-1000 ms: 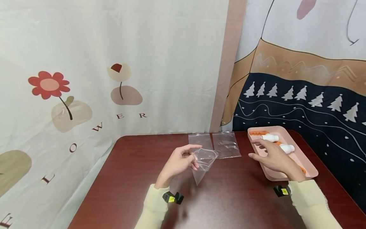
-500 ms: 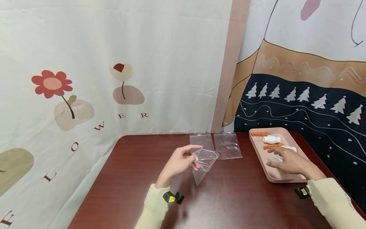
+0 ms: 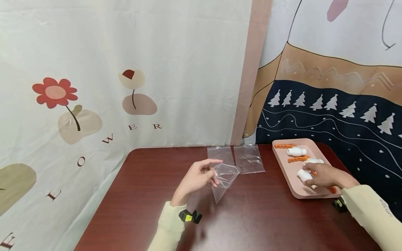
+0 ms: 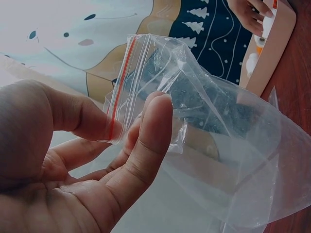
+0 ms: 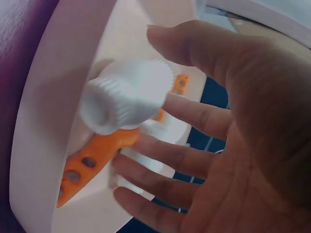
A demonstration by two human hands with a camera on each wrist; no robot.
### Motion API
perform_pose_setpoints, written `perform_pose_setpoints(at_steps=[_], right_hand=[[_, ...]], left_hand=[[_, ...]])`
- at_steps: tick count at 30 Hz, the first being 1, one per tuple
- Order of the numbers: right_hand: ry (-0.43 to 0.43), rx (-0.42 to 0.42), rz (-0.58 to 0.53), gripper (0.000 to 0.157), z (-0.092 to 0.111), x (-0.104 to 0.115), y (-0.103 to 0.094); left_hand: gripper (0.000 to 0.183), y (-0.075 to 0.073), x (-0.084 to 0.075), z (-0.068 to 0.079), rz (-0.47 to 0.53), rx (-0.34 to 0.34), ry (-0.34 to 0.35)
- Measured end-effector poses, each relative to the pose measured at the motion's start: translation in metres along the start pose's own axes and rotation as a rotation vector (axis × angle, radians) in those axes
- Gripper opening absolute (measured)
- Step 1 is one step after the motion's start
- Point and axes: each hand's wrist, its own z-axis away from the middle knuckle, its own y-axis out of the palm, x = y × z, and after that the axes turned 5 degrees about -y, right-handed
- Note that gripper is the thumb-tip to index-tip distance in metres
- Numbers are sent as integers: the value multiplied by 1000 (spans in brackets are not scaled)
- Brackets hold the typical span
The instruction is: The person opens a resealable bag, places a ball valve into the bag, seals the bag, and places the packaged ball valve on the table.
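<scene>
My left hand [image 3: 196, 177] pinches a clear zip-lock bag [image 4: 228, 121] near its red-striped seal, between thumb and fingers. The bag hangs with its mouth spread above the table [image 3: 150, 202]. Over the pink tray [image 3: 293, 184] at the right, my right hand [image 3: 326, 176] reaches around a small white bottle [image 5: 129, 94] with a ridged cap. In the right wrist view the thumb stands apart from the bottle, and the index fingertip is right at its side. An orange strip with holes [image 5: 90, 162] lies under that bottle, beside the other fingertips.
Other white bottles [image 3: 296, 151] and orange strips with holes [image 3: 284, 146] lie in the tray. Two clear zip-lock bags, a right one [image 3: 249, 159] and a left one [image 3: 220, 153], lie flat at the table's back edge. A printed curtain [image 3: 188, 87] hangs behind.
My right hand has moved right and down into the tray, to the nearest white bottle. The left hand has kept its grip on the bag in the same place.
</scene>
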Motion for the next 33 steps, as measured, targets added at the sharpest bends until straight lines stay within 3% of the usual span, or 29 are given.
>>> perform_pose_setpoints(at_steps=[9,16,28,33], right_hand=[[30,36,73,66,-18,2,5],[78,72,98,48,-26,5,2],[70,70,25,35,-23,4,1],[45,15,-21,28,-19,3,3]], left_hand=[[46,-1,0,0,1,14,14],[46,0,-1,0,3,17,17],[46,0,-2,0,14,24,13],[46,0,-2,1,13,23,15]])
